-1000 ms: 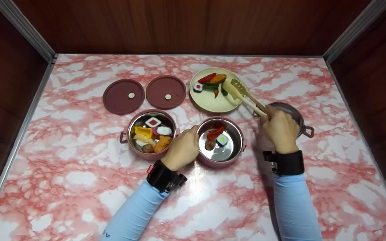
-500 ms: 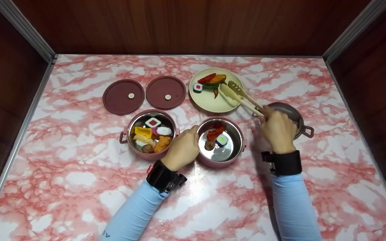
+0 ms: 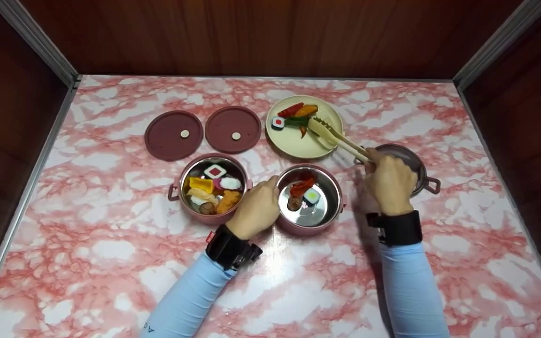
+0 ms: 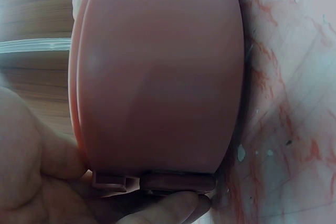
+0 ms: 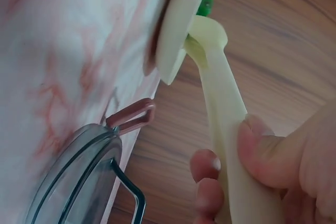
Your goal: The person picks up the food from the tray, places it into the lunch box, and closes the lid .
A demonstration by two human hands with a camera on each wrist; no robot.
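Observation:
My right hand [image 3: 391, 183] grips pale tongs [image 3: 341, 141], thumb on one arm and fingers curled under the other in the right wrist view. The tong tips are close together over the cream plate [image 3: 289, 144], right at the end of a green pepper piece [image 3: 295, 121]. Red and orange pieces, a sushi roll [image 3: 278, 123] and a small orange-red sliver lie on that plate. My left hand [image 3: 257, 209] holds the side handle [image 4: 178, 182] of the right-hand pink pot [image 3: 304, 230]. Inside this pot are a red piece, a meatball [image 3: 294, 203] and a sushi roll [image 3: 311, 196].
Left of it stands another pink pot [image 3: 204, 218] with several toy foods. Two dark red lids [image 3: 167, 141] lie behind. A grey see-through lid with pink handles [image 3: 402, 157] sits partly under my right hand. Wooden walls enclose the table's back and sides.
The tongs have shifted left across the plate toward the green pepper piece, and their tips have come together. My left hand has stayed on the pot handle.

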